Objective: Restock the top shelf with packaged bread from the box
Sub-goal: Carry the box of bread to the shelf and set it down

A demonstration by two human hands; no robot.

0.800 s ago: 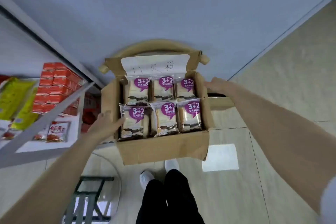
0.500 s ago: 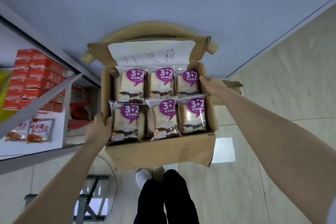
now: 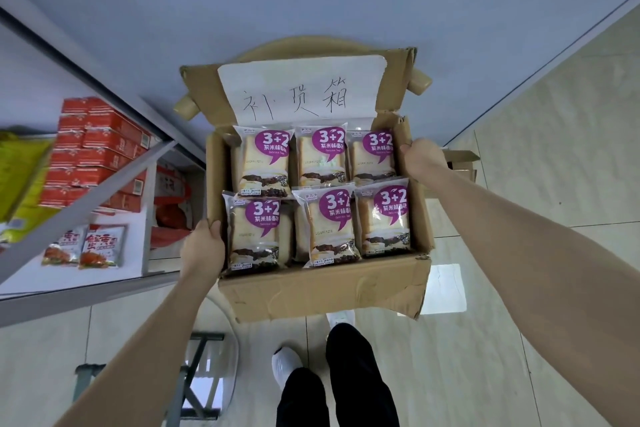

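Observation:
An open cardboard box (image 3: pixel 322 291) is held up in front of me, above the floor. Several packets of bread (image 3: pixel 325 225) with purple "3+2" labels lie inside in two rows. A white paper with handwriting is stuck to the raised back flap (image 3: pixel 301 90). My left hand (image 3: pixel 202 248) grips the box's left wall near the front, fingers curled over the rim. At the far right corner my right hand (image 3: pixel 420 158) grips the right wall. The shelving (image 3: pixel 86 194) stands to my left.
The grey metal shelf on the left holds stacked red cartons (image 3: pixel 93 152), yellow bags (image 3: pixel 20 177) and red-printed snack packets (image 3: pixel 102 246). A beige chair back (image 3: pixel 420 81) shows behind the box. A small glass-topped table (image 3: pixel 207 374) stands at lower left, beside my feet (image 3: pixel 287 362) on the tiled floor.
Both hands closed on the box's sides and lifted it up and toward me. The box now looks larger and its back flap shows fully.

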